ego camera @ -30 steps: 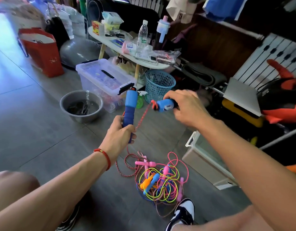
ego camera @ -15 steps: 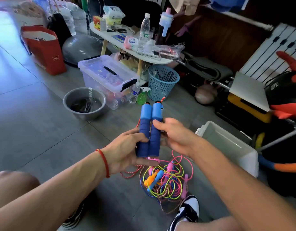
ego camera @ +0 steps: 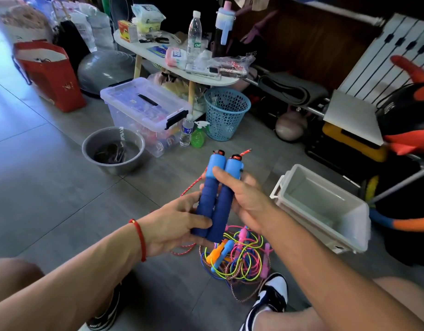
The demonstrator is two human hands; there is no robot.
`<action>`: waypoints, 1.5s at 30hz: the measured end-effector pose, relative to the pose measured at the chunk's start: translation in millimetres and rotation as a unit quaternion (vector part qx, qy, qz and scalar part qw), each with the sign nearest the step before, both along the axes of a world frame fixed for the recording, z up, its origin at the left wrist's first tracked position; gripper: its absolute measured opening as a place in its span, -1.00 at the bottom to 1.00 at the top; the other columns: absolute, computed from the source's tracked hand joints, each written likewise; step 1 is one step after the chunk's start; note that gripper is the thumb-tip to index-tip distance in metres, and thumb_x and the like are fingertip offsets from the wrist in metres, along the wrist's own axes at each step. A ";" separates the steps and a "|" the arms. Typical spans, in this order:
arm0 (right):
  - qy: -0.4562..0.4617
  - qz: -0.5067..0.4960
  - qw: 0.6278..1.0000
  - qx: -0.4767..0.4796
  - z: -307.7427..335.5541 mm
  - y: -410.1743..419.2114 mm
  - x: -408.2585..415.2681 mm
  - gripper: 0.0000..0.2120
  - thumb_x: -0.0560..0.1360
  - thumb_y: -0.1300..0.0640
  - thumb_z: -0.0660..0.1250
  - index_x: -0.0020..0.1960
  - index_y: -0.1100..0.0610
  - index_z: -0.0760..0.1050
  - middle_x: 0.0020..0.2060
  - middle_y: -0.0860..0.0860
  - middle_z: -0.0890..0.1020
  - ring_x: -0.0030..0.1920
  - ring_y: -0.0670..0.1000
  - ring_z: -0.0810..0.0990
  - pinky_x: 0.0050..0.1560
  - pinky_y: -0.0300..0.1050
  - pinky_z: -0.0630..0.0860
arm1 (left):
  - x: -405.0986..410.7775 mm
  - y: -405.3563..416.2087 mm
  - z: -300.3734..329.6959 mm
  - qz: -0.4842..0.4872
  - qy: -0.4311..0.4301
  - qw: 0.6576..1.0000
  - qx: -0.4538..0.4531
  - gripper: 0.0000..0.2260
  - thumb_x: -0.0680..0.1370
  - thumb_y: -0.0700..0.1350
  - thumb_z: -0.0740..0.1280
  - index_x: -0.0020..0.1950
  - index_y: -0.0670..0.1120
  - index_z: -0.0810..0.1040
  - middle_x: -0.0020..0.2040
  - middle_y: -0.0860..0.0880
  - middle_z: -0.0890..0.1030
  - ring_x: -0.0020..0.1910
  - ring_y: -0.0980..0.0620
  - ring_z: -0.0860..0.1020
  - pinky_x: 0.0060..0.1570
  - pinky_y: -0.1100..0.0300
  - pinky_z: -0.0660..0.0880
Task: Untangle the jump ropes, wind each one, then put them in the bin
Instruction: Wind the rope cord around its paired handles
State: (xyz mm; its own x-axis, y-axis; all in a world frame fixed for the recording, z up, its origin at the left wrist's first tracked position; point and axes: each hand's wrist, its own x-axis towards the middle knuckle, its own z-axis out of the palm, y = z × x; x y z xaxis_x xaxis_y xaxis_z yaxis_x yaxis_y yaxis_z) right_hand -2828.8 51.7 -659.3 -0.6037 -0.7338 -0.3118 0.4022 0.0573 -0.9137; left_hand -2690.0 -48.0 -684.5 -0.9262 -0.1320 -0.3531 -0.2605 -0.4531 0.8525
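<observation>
Handles [ego camera: 218, 197] of the blue rope, apart a second ago, now stand side by side, both hands' grip closed round them, left hand [ego camera: 175, 225] low, right hand [ego camera: 244, 197] higher; winding can begin; tangle [ego camera: 237, 256] on floor, bin [ego camera: 325, 206] beside.

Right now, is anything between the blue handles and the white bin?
Nothing visible. Both hands, left hand and right hand, hold the blue handles together; the white bin sits open just right of them, across bare floor.
</observation>
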 end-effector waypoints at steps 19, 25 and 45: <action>0.031 -0.053 0.998 -0.029 -1.6 2.6 17.6 -0.66 0.57 0.11 0.41 0.15 0.40 0.54 -0.09 0.23 0.69 -0.06 0.12 0.68 0.12 0.09 0.63 | 2.6 12.1 7.7 -0.056 0.015 0.998 0.021 -0.67 0.59 -0.33 0.34 0.35 -0.30 0.46 0.14 -0.22 0.64 0.15 -0.16 0.65 0.12 -0.19 0.60; 0.155 -0.161 0.969 0.101 -0.3 3.5 -7.4 -0.40 0.46 -0.42 0.13 0.03 0.08 0.58 -0.13 0.01 0.65 -0.11 0.00 0.62 -0.03 0.02 0.54 | 0.7 2.8 13.2 0.001 -0.024 0.998 0.061 -0.59 0.49 -0.33 0.41 0.32 -0.36 0.46 0.07 -0.25 0.61 -0.02 -0.20 0.67 -0.14 -0.04 0.65; 0.184 0.046 0.981 0.033 -23.3 -3.8 -6.6 -0.60 0.52 -0.15 0.28 0.27 0.04 0.53 0.07 -0.08 0.66 0.12 -0.13 0.62 0.23 -0.12 0.53 | 12.0 -38.7 26.8 -0.180 0.052 0.979 0.078 -0.54 0.40 -0.13 0.60 0.21 -0.28 0.60 0.09 -0.33 0.58 0.01 -0.22 0.64 -0.14 0.00 0.63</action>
